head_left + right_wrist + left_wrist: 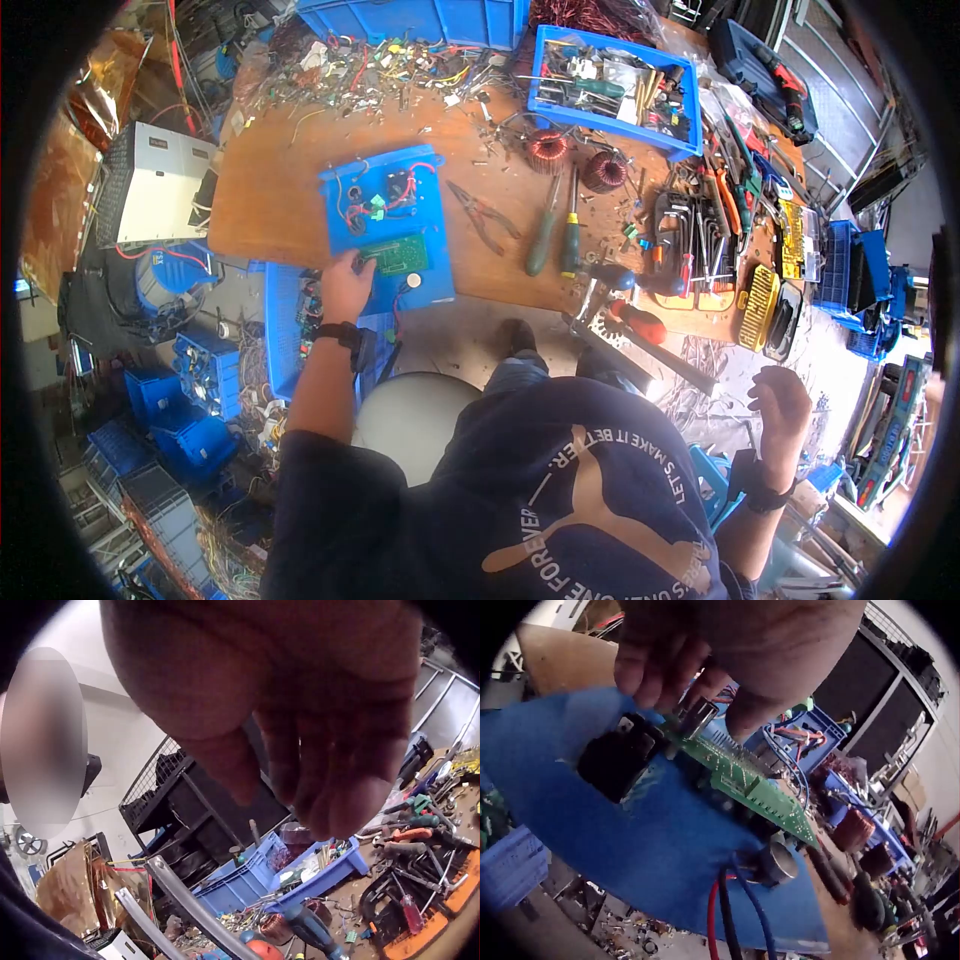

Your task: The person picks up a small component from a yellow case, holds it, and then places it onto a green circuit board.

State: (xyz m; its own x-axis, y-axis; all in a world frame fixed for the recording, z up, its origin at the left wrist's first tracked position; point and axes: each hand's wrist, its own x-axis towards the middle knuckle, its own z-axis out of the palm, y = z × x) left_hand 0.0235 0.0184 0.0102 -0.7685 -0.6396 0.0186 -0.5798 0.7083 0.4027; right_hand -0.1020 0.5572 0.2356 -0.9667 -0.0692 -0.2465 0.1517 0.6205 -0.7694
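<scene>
A blue panel (pixel 435 270) lies at the left front of the wooden table, carrying a green circuit board (pixel 400 256) and wired parts. My left hand (pixel 347 288) pinches the board's left end; in the left wrist view the thumb and fingers of the left hand (pixel 735 652) curl round the end of the board (pixel 742 784), beside a metal cylinder (pixel 699 716). A round part (pixel 778 864) with wires stands nearer the panel edge. My right hand (pixel 783 410) hangs in the air right of the table, fingers loosely bent, holding nothing; the right hand (pixel 300 697) fills the upper right wrist view.
Pliers (pixel 485 215), two screwdrivers (pixel 543 235) and two copper coils (pixel 548 150) lie right of the panel. A blue tray (pixel 615 122) of parts stands behind. A metal frame tool (pixel 640 345) juts over the front edge. Wire scraps cover the back; hand tools crowd the right.
</scene>
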